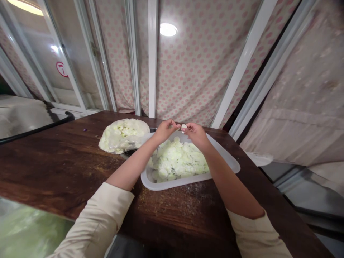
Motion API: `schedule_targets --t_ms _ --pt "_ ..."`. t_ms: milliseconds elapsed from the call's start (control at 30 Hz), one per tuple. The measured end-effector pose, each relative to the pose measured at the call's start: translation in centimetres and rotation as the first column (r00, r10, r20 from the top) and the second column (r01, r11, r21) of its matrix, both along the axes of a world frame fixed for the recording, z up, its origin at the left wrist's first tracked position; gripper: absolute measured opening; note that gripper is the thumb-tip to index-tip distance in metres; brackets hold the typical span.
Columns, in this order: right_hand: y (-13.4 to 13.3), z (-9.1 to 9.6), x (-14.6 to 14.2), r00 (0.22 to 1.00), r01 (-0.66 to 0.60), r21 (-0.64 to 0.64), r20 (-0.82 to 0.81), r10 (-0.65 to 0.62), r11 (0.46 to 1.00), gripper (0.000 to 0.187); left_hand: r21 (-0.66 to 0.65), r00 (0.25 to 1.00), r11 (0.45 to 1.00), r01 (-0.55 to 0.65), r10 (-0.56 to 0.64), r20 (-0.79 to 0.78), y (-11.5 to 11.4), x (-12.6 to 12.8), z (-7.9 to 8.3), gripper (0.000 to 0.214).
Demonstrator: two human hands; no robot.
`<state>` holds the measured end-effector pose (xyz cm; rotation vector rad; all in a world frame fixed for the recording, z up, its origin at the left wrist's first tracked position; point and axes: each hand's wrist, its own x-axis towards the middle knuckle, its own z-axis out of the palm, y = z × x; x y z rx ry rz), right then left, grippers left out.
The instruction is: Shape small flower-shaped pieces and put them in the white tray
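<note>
Above the far side of a white plastic tub (154, 185), my two hands are close together. My right hand (197, 136) pinches a small white flower-like piece (184, 127) between thumb and fingers. Just left of it, my left hand (166, 130) has its thumb and forefinger pressed together near that piece; whatever sits between them is too small to make out. Many pale green-white petal-like pieces (178, 159), thin and roundish, lie heaped in the tub below.
Left of the tub, a clear plastic bag (123, 134) of pale pieces rests on the dark wooden table (67, 161). Fine crumbs are scattered near the tub. Another bag with green contents (29, 229) is at lower left. Framed panels with dotted curtain (196, 71) stand behind the table.
</note>
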<state>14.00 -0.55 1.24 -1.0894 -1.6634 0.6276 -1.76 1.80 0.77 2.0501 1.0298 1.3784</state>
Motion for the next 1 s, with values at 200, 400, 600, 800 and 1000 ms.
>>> schedule_targets --t_ms 200,400,600,800,1000 --pt "0.0 0.1 0.2 0.999 -0.039 -0.016 0.025 0.04 0.999 0.029 -0.057 0.994 0.992 0.11 -0.11 0.007 0.5 -0.1 -0.3 0.036" --pt "-0.2 0.1 0.1 0.996 -0.053 -0.017 0.072 0.054 0.998 0.028 -0.145 0.968 0.957 0.251 -0.251 0.018 0.0 0.1 0.0 0.026" --pt "-0.3 -0.1 0.0 0.994 -0.056 -0.003 0.091 0.056 0.998 0.029 -0.161 0.963 0.949 0.27 -0.268 0.039 -0.3 0.2 0.1 0.025" --pt "-0.3 -0.2 0.2 0.984 -0.097 0.042 0.154 0.09 0.994 0.04 -0.146 0.951 0.943 0.298 -0.307 -0.041 -1.0 0.2 0.3 0.029" --pt "-0.5 -0.1 -0.2 0.992 -0.066 -0.025 0.109 0.068 0.997 0.044 -0.118 0.959 0.964 0.238 -0.253 -0.13 -0.7 0.1 0.1 0.034"
